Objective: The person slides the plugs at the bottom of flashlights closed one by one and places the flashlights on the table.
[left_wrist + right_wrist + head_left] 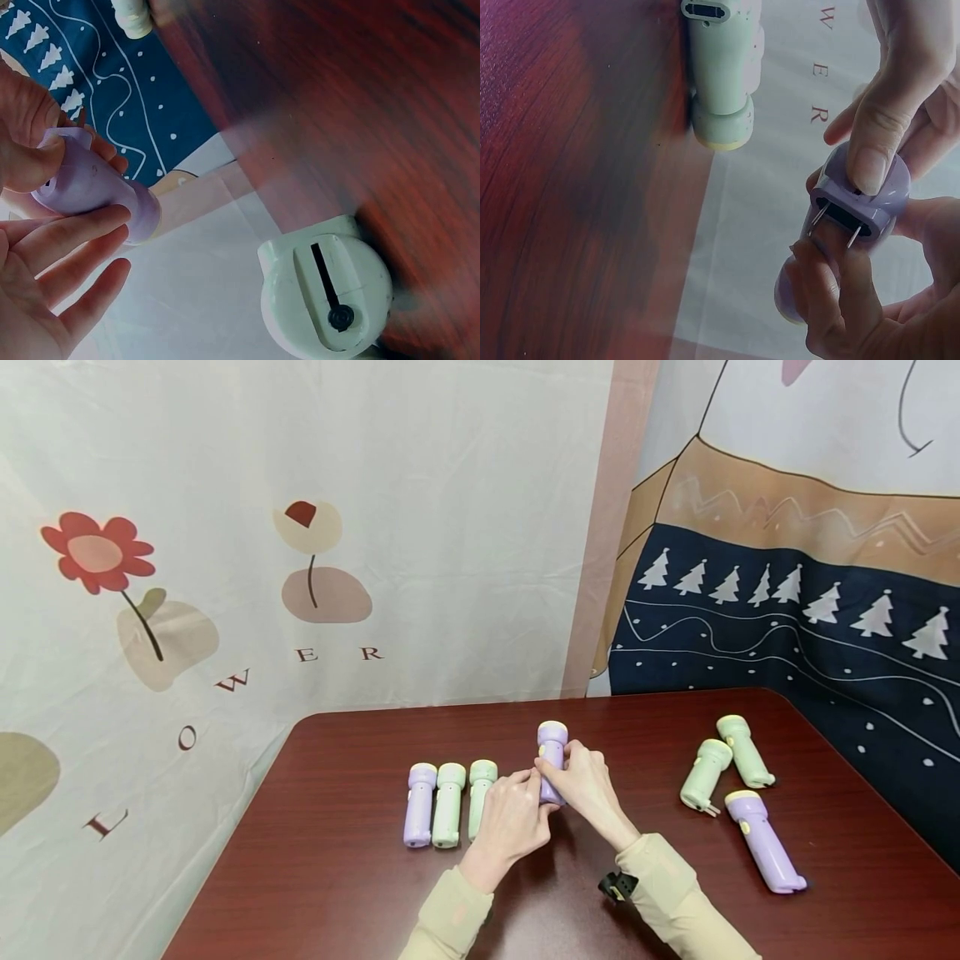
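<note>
Both hands hold a purple flashlight over the table, its yellow-rimmed head pointing away from the person. My left hand grips the tail end from the left, with its thumb pressed on the tail in the right wrist view. From the right, my right hand pinches the body, and its fingertips lie beside two metal plug prongs that stick out of the tail. Just left of the left hand stands a row: a purple flashlight, a green flashlight and another green flashlight, partly hidden by that hand.
At the right of the dark red table lie a green flashlight, a second green flashlight with prongs out, and a larger-looking purple flashlight. A printed cloth hangs behind the table.
</note>
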Action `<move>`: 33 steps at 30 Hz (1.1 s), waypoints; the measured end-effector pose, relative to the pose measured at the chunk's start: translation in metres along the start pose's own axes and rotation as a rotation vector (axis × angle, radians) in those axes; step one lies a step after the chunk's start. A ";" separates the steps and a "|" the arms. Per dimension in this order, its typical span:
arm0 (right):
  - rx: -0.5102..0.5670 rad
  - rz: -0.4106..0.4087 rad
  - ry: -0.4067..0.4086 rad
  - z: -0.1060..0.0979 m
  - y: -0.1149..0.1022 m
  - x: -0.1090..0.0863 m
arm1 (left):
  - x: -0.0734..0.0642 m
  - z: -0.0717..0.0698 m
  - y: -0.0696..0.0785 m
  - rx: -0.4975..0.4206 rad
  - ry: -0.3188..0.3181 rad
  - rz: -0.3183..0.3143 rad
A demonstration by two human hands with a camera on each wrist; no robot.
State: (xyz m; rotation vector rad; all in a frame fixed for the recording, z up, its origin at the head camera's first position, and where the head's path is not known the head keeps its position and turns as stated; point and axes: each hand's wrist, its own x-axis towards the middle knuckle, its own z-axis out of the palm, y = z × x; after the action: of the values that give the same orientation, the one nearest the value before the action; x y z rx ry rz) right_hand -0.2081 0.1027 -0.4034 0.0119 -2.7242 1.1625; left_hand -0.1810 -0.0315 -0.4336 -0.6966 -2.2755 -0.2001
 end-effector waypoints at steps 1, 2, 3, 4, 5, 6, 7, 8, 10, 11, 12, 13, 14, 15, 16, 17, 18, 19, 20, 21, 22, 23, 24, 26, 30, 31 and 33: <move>-0.001 0.001 -0.001 0.000 0.000 0.000 | 0.000 0.000 0.000 0.004 -0.004 0.003; -0.002 0.001 -0.002 0.000 0.000 0.000 | 0.000 0.000 0.000 0.006 -0.008 0.006; -0.003 0.002 -0.004 0.000 0.000 0.000 | 0.000 0.000 -0.001 0.008 -0.011 0.009; -0.003 0.003 -0.005 -0.001 0.000 0.000 | 0.001 0.000 -0.001 0.010 -0.014 0.012; -0.003 0.004 -0.007 -0.001 0.001 0.001 | 0.001 0.000 -0.001 0.010 -0.016 0.014; -0.004 0.004 -0.007 -0.001 0.001 0.001 | 0.001 0.000 -0.001 0.012 -0.017 0.015; -0.004 0.005 -0.007 -0.001 0.001 0.001 | 0.001 0.000 -0.001 0.012 -0.017 0.017; -0.003 0.005 -0.008 -0.001 0.001 0.001 | 0.001 0.000 -0.001 0.012 -0.016 0.019; -0.003 0.005 -0.007 -0.001 0.001 0.001 | 0.001 0.000 -0.002 0.015 -0.016 0.023; -0.004 0.006 -0.007 -0.001 0.001 0.001 | 0.001 0.001 -0.002 0.016 -0.016 0.024; -0.005 0.007 -0.006 -0.001 0.001 0.001 | 0.001 0.001 -0.002 0.015 -0.016 0.026; -0.005 0.008 -0.008 -0.001 0.001 0.001 | 0.000 0.001 -0.002 0.015 -0.017 0.028; -0.005 0.008 -0.009 -0.001 0.001 0.001 | 0.000 0.001 -0.002 0.014 -0.020 0.029; -0.006 0.009 -0.010 -0.001 0.002 0.001 | 0.000 0.001 -0.002 0.014 -0.023 0.030; -0.006 0.010 -0.011 -0.001 0.002 0.001 | 0.000 0.001 -0.002 0.013 -0.027 0.031; -0.007 0.011 -0.011 -0.002 0.002 0.001 | 0.000 0.001 -0.002 0.012 -0.030 0.032; -0.009 0.011 -0.011 -0.002 0.002 0.001 | 0.000 0.001 -0.002 0.010 -0.032 0.033; -0.010 0.012 -0.012 -0.002 0.002 0.001 | -0.001 0.001 -0.002 0.009 -0.036 0.034; -0.010 0.013 -0.013 -0.001 0.002 0.002 | -0.001 0.001 -0.002 0.008 -0.038 0.034; -0.011 0.013 -0.013 -0.001 0.002 0.002 | -0.001 0.001 -0.002 0.008 -0.042 0.034; -0.011 0.014 -0.013 -0.001 0.003 0.002 | -0.001 0.000 -0.002 0.008 -0.047 0.034; -0.012 0.015 -0.012 -0.001 0.003 0.002 | -0.001 0.000 -0.002 0.009 -0.051 0.034; -0.011 0.015 -0.013 0.000 0.003 0.002 | -0.001 0.000 -0.002 0.009 -0.057 0.033; -0.012 0.016 -0.013 0.000 0.003 0.002 | -0.002 -0.001 -0.002 0.013 -0.071 0.031; -0.013 0.016 -0.013 0.000 0.003 0.002 | -0.002 -0.002 -0.002 0.016 -0.095 0.027; -0.013 0.014 -0.013 0.000 0.003 0.002 | -0.003 -0.002 -0.002 0.016 -0.100 0.026; -0.011 0.013 -0.014 0.001 0.003 0.001 | -0.003 -0.003 -0.002 0.013 -0.107 0.026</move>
State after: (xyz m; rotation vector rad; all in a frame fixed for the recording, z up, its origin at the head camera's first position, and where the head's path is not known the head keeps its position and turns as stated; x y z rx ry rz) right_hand -0.2097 0.1043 -0.4056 0.0011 -2.7467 1.1557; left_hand -0.1787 -0.0355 -0.4338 -0.7453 -2.3663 -0.1386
